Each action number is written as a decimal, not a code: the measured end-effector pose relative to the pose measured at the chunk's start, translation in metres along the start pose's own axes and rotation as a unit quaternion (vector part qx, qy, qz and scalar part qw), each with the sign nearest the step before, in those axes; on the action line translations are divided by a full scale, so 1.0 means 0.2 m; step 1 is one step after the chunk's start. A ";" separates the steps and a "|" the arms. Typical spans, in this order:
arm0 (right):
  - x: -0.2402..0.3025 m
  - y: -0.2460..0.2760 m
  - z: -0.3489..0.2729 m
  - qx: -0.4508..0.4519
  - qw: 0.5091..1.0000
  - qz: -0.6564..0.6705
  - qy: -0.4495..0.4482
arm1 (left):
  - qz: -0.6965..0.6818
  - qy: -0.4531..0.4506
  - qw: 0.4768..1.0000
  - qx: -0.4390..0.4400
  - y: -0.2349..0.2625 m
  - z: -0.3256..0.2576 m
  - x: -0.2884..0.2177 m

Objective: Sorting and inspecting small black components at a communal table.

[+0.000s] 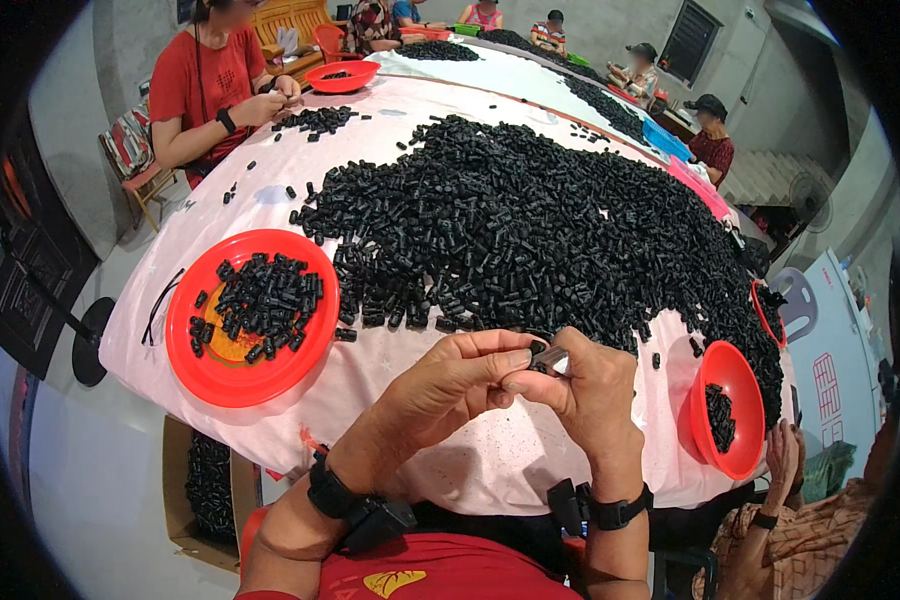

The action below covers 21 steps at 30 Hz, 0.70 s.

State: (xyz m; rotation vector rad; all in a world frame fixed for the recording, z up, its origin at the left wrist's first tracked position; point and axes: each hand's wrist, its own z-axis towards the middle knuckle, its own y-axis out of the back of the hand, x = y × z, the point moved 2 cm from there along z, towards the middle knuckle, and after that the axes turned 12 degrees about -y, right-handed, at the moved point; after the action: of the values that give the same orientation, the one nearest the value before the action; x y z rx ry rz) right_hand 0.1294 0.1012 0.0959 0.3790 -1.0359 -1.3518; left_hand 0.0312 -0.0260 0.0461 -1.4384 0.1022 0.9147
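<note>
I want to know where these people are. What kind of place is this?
Probably a small workshop for hand assembly or sorting. A huge pile of black parts covers the table, red bowls hold sorted ones, and several people sit around working.

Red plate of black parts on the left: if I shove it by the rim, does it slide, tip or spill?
The red plate looks like thin, shallow plastic on a smooth pale tablecloth, so it would probably slide readily. Its black parts are heaped toward the far right side, so lifting at the bare near rim may tilt it. The low rim likely lets small loose pieces spill.
</note>
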 end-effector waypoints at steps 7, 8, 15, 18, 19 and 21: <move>0.00 -0.01 0.00 -0.001 1.000 -0.002 0.005 | 0.021 0.003 1.000 0.011 0.01 0.00 0.00; -0.01 -0.01 0.00 -0.001 1.000 -0.002 0.005 | 0.023 0.003 1.000 0.009 0.01 0.00 0.00; -0.02 -0.02 0.00 0.010 1.000 -0.005 0.010 | 0.027 -0.005 1.000 -0.008 0.01 0.00 0.01; -0.02 -0.02 0.00 0.015 1.000 -0.010 0.013 | 0.022 -0.010 1.000 -0.004 0.01 0.00 0.02; -0.02 -0.02 0.00 0.015 1.000 -0.017 0.020 | 0.020 -0.013 1.000 -0.009 0.01 0.00 0.02; -0.01 -0.03 -0.01 0.015 1.000 -0.009 0.016 | 0.019 -0.015 1.000 -0.015 0.02 0.00 0.02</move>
State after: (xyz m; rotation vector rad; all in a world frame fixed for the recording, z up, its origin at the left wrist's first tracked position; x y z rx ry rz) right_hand 0.1267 0.1015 0.0891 0.4315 -1.0295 -1.3436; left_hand 0.0313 -0.0248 0.0408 -1.4538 0.0940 0.9717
